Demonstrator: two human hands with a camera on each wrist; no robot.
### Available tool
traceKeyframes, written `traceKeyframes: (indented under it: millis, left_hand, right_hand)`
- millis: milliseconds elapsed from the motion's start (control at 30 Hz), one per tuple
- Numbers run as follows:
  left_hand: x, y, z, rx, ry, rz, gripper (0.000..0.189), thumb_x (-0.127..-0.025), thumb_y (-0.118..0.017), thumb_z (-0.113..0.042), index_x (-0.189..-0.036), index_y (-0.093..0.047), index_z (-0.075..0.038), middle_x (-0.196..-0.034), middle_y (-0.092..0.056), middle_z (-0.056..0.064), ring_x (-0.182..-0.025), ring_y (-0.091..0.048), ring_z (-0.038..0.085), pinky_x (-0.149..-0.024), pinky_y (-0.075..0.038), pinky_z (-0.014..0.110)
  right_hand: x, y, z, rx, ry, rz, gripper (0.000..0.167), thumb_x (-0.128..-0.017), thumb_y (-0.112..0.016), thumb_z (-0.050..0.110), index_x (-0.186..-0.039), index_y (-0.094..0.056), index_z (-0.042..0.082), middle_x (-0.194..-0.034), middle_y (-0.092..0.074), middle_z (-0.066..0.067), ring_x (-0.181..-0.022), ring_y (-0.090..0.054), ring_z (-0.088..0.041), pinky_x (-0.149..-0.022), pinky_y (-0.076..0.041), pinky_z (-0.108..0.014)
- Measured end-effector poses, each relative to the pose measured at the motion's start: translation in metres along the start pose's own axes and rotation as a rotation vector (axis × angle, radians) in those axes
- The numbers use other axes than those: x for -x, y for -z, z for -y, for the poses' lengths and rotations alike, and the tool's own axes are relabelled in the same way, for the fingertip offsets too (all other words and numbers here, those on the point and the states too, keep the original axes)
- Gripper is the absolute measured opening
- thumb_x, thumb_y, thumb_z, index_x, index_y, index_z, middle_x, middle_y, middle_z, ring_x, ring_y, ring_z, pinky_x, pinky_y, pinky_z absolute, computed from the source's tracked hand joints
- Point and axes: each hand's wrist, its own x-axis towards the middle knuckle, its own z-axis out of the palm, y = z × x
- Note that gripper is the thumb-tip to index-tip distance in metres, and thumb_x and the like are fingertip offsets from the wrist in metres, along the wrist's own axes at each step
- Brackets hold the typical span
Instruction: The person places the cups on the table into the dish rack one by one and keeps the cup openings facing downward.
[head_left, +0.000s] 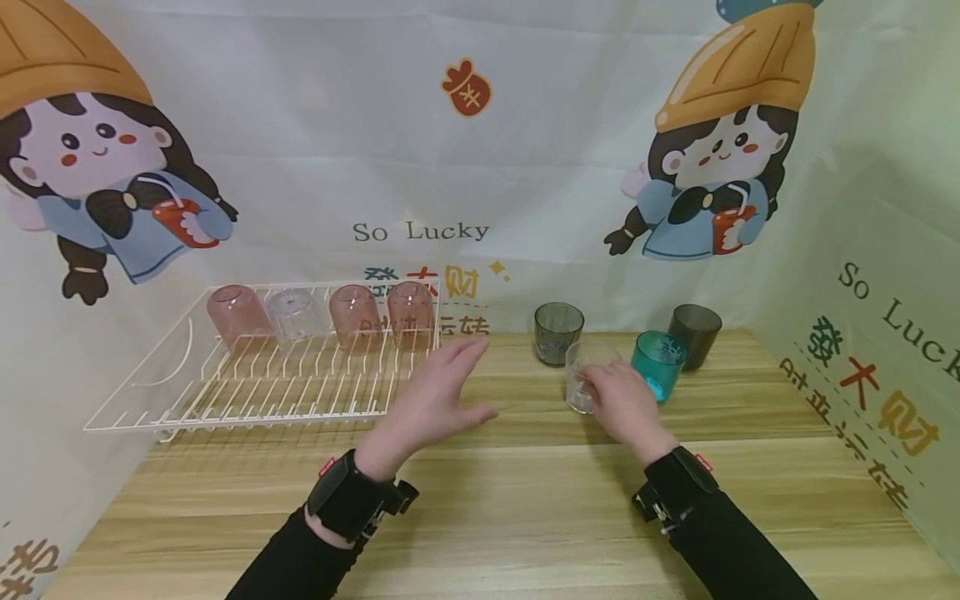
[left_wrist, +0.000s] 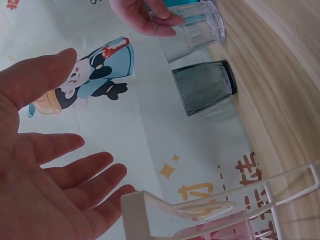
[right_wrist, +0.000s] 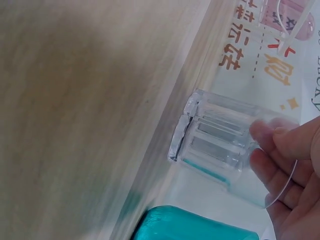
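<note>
Clear glass (head_left: 579,398): right of centre in the head view, upright, mouth up, with a ribbed lower wall; whether its base touches the table I cannot tell.
Right hand (head_left: 624,406): pinches the clear glass near its rim, thumb and fingertips drawn close together.
Teal glass (head_left: 659,368): upright just to the right of the right hand's fingers in the head view, nearer the right edge than the clear glass.
Left dark grey glass (head_left: 558,337): upright, a little above and left of the clear glass in the frame.
Right dark grey glass (head_left: 697,335): upright behind the teal glass, partly hidden by it.
Left hand (head_left: 423,396): near the middle of the frame, thumb and fingers spread wide, overlapping the rack's right end in this view.
White wire rack (head_left: 262,422): left half of the frame, with three pink glasses (head_left: 355,317) and a second clear glass (head_left: 293,317) in a row along its far side.
Table (head_left: 495,525): wood-grained, across the lower frame.
Printed backdrop (head_left: 547,158): upper frame, lettered "So Lucky".
</note>
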Motion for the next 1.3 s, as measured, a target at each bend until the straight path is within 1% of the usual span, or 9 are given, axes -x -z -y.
traceKeyframes:
  millis: [200,400,500,633,733,933,1100,1167,1300]
  left_hand:
    - [0.0,-0.004,-0.001,0.004,0.002,-0.009,0.092,-0.071,-0.081,-0.034,-0.145,-0.035,-0.005,-0.145,-0.044,0.014,-0.132,-0.044,0.029,-0.113,-0.035,0.044]
    - [0.002,-0.005,-0.002,0.004,0.02,-0.001,0.091,-0.072,-0.08,-0.033,-0.146,-0.034,-0.006,-0.146,-0.043,0.013,-0.134,-0.042,0.029,-0.114,-0.034,0.044]
    - [0.002,-0.007,-0.002,0.009,0.028,0.003,0.091,-0.073,-0.08,-0.033,-0.146,-0.034,-0.006,-0.146,-0.043,0.013,-0.134,-0.042,0.029,-0.114,-0.034,0.044]
    - [0.002,-0.009,-0.004,0.022,0.03,0.006,0.09,-0.073,-0.08,-0.034,-0.146,-0.034,-0.005,-0.146,-0.043,0.015,-0.134,-0.042,0.03,-0.113,-0.035,0.045]
    - [0.001,-0.011,-0.005,0.038,0.033,0.007,0.091,-0.073,-0.08,-0.034,-0.146,-0.034,-0.005,-0.147,-0.042,0.016,-0.135,-0.041,0.031,-0.113,-0.035,0.046]
    - [0.001,-0.016,-0.007,0.066,0.053,0.004,0.094,-0.072,-0.081,-0.034,-0.147,-0.032,-0.006,-0.148,-0.039,0.015,-0.136,-0.04,0.03,-0.114,-0.034,0.046]
    - [0.001,-0.019,-0.009,0.104,0.062,0.003,0.097,-0.072,-0.081,-0.034,-0.149,-0.029,-0.008,-0.148,-0.04,0.015,-0.136,-0.04,0.031,-0.114,-0.034,0.047]
    - [0.0,-0.02,-0.009,0.111,0.067,0.001,0.097,-0.072,-0.081,-0.035,-0.149,-0.029,-0.008,-0.148,-0.04,0.015,-0.136,-0.04,0.031,-0.114,-0.034,0.047]
    - [-0.001,-0.021,-0.011,0.114,0.072,-0.005,0.097,-0.071,-0.081,-0.035,-0.149,-0.029,-0.008,-0.148,-0.041,0.015,-0.136,-0.039,0.031,-0.114,-0.033,0.047]
  right_hand:
    - [0.004,0.001,-0.002,-0.06,-0.029,-0.04,0.018,-0.086,-0.066,0.005,-0.104,-0.07,0.007,-0.095,-0.073,-0.008,-0.088,-0.064,-0.027,-0.09,-0.051,-0.043]
    - [0.009,0.008,0.0,-0.104,-0.041,-0.086,0.02,-0.085,-0.066,0.005,-0.105,-0.069,0.007,-0.098,-0.073,-0.01,-0.092,-0.065,-0.029,-0.099,-0.048,-0.046]
    - [0.012,0.011,0.004,-0.118,-0.029,-0.095,0.02,-0.085,-0.067,0.005,-0.104,-0.069,0.007,-0.097,-0.073,-0.009,-0.09,-0.065,-0.028,-0.093,-0.051,-0.045]
    - [0.014,0.016,0.009,-0.157,-0.018,-0.096,0.021,-0.085,-0.067,0.004,-0.106,-0.068,0.006,-0.096,-0.073,-0.009,-0.091,-0.066,-0.027,-0.096,-0.05,-0.045]
    - [0.014,0.02,0.013,-0.192,-0.009,-0.101,0.022,-0.085,-0.066,0.003,-0.107,-0.068,0.005,-0.098,-0.073,-0.01,-0.092,-0.067,-0.027,-0.105,-0.044,-0.047]
    - [0.016,0.028,0.019,-0.236,0.006,-0.114,0.021,-0.086,-0.065,0.002,-0.107,-0.067,0.004,-0.093,-0.074,-0.008,-0.089,-0.069,-0.025,-0.107,-0.042,-0.048]
    - [0.017,0.034,0.023,-0.299,-0.001,-0.116,0.021,-0.086,-0.064,0.001,-0.106,-0.067,0.004,-0.091,-0.074,-0.007,-0.091,-0.068,-0.026,-0.107,-0.042,-0.049]
    - [0.018,0.036,0.024,-0.318,-0.008,-0.12,0.021,-0.086,-0.064,0.001,-0.107,-0.067,0.004,-0.092,-0.074,-0.007,-0.093,-0.067,-0.026,-0.106,-0.042,-0.049]
    - [0.019,0.04,0.025,-0.345,-0.031,-0.129,0.021,-0.086,-0.064,0.001,-0.107,-0.067,0.005,-0.093,-0.073,-0.007,-0.093,-0.066,-0.026,-0.094,-0.05,-0.046]
